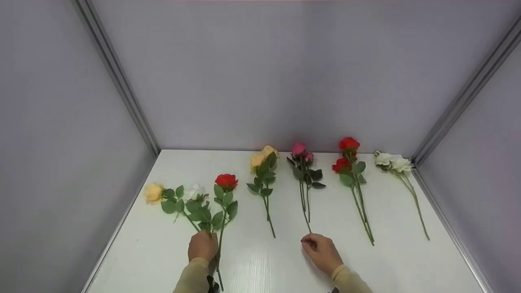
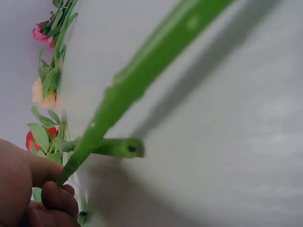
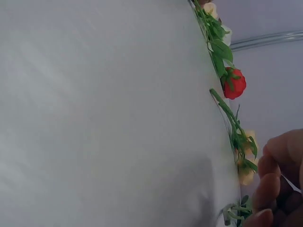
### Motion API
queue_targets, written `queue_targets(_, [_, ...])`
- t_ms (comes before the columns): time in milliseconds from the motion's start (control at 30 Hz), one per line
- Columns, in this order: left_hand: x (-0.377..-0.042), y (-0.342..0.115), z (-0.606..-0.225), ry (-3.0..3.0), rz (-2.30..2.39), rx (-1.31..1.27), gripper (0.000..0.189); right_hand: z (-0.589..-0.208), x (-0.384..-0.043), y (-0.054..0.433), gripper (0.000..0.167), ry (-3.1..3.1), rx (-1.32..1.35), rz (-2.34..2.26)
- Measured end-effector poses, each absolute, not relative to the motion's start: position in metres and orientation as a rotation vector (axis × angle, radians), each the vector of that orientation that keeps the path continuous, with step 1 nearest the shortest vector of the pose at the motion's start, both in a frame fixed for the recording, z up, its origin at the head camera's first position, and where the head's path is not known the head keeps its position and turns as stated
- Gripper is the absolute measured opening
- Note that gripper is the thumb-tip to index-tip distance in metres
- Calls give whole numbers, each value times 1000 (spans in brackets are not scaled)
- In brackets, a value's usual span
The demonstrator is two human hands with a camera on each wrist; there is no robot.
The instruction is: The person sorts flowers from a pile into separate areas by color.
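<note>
My left hand pinches a green rose stem between thumb and fingers at the front left of the white table. Above that hand fan out a yellow rose, a white rose and a red rose. The yellow and white roses' stems run into the hand; the red rose's passes beside it. Another stem's cut end shows beyond the pinched one. Loosely curled, my right hand hovers by the lower stem end of the pink roses, with nothing visibly held.
Yellow roses lie left of the pink ones. To the right are red roses, then white flowers near the table's right edge. Grey panels stand behind and on both sides of the table.
</note>
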State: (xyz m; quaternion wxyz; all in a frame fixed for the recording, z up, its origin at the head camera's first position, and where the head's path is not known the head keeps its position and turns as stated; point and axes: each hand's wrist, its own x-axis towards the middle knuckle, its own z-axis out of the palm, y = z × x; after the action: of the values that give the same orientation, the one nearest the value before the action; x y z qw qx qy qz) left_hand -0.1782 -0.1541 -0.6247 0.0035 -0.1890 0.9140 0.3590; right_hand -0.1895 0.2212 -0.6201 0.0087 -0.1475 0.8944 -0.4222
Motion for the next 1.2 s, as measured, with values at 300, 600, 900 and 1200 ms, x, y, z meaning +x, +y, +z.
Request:
queue_targets(300, [-176, -137, -602, 3050, 1290, -542, 22, -614, -180, 213, 7, 2726, -517, -1327])
queue_targets(600, [-169, -96, -569, 3061, 1565, -326, 18, -599, -170, 202, 10, 2689, -664, -1367])
queue_targets(900, [-167, -48, -552, 3027, 1765, -106, 21, -582, -158, 191, 10, 2638, -854, -1420])
queue_targets(1200, [-169, -12, -544, 2735, 2075, -144, 25, -580, -148, 189, 9, 2657, -965, -1443])
